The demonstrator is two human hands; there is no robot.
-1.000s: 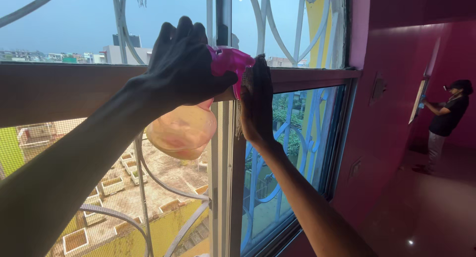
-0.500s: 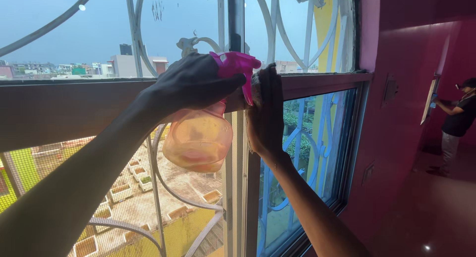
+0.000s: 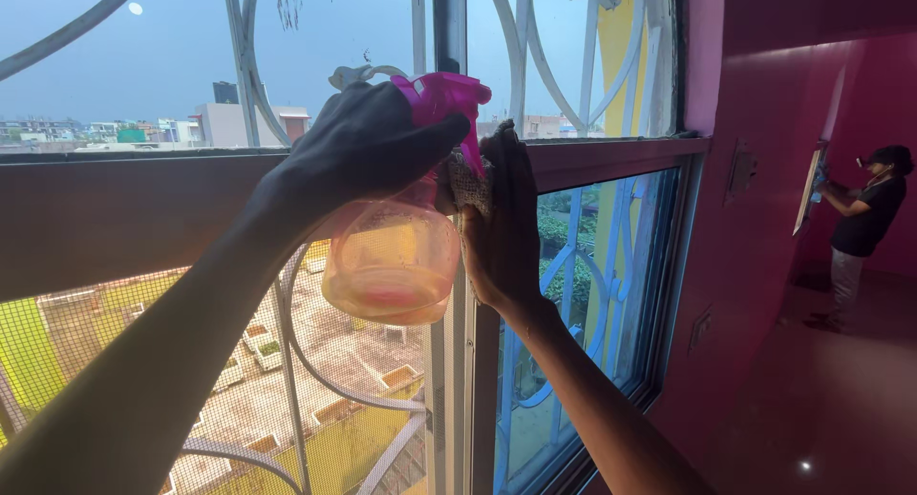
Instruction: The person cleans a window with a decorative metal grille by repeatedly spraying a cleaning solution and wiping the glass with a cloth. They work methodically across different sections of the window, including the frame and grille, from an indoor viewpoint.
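Observation:
My left hand (image 3: 358,151) grips the neck of a spray bottle (image 3: 394,261) with a pink trigger head and a round clear body holding orange liquid. The bottle hangs in front of the window frame (image 3: 611,156), nozzle pointing right. My right hand (image 3: 501,223) presses a small light cloth (image 3: 470,184) flat against the vertical frame bar, just right of the bottle. Most of the cloth is hidden under the palm.
The window has white curved metal grilles (image 3: 564,65) and a mesh screen (image 3: 115,361) at lower left, with rooftops outside. A magenta wall (image 3: 755,266) stands to the right. Another person (image 3: 864,223) works at the far right by a wall.
The view has shifted, so both hands and the bottle sit slightly lower and further right in frame. The right hand with the cloth stays pressed on the frame bar.

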